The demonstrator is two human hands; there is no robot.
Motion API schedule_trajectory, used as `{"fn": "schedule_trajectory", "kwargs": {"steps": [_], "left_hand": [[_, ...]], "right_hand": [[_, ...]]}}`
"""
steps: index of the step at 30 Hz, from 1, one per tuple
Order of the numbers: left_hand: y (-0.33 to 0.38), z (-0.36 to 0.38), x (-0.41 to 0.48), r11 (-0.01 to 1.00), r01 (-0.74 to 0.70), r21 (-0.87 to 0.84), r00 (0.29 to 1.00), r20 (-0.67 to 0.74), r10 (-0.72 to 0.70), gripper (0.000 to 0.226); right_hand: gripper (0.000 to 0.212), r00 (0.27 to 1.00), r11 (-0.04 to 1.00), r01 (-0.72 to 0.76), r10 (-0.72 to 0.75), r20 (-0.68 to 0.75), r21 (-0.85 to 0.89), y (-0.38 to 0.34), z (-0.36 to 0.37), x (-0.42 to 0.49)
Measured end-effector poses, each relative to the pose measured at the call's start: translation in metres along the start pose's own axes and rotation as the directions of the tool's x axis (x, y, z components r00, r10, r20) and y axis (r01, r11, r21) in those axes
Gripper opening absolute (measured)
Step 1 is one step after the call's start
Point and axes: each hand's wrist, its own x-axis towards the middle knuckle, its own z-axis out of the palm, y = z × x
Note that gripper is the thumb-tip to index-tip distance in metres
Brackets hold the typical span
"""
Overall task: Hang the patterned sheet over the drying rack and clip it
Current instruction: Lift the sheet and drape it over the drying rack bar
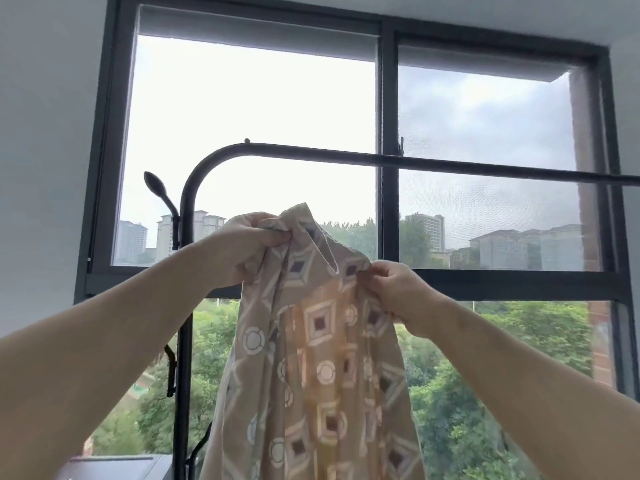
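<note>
A beige patterned sheet with squares and circles hangs bunched in front of me, held up by both hands below the rack's bar. My left hand grips the sheet's upper edge near a pointed corner. My right hand pinches the edge a little lower and to the right. The black drying rack has a horizontal top bar that curves down into a post on the left. A small dark clip sits on the bar above the sheet.
A large black-framed window stands right behind the rack, with trees and buildings outside. A rounded hook and lower hooks stick out from the rack's left post. A dark surface lies at the bottom left.
</note>
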Motion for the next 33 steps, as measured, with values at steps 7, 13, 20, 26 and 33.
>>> {"fn": "schedule_trajectory", "kwargs": {"steps": [7,13,20,26,33], "left_hand": [[-0.022,0.025,-0.006,0.992,0.071,0.102,0.969,0.23,-0.093,0.006],[-0.027,0.032,0.006,0.977,-0.001,0.211,0.998,0.063,-0.013,0.004],[-0.004,0.017,0.022,0.98,-0.108,0.165,0.971,-0.195,0.139,0.009],[0.012,0.002,0.022,0.972,-0.176,0.153,0.945,-0.252,0.21,0.012],[0.017,-0.025,0.002,0.994,-0.095,0.062,0.994,-0.044,0.098,0.014]], "right_hand": [[0.025,0.955,0.961,0.276,-0.274,-0.116,0.003,-0.036,0.016,0.016],[0.017,0.974,0.971,0.215,-0.205,-0.098,0.105,-0.029,0.018,0.014],[0.035,0.961,0.996,-0.064,0.046,0.272,0.058,0.0,0.011,0.011],[0.005,0.833,0.927,-0.058,0.25,0.494,-0.371,0.018,0.021,0.005],[0.014,1.0,1.0,0.007,-0.007,0.017,-0.004,0.005,-0.003,0.022]]}}
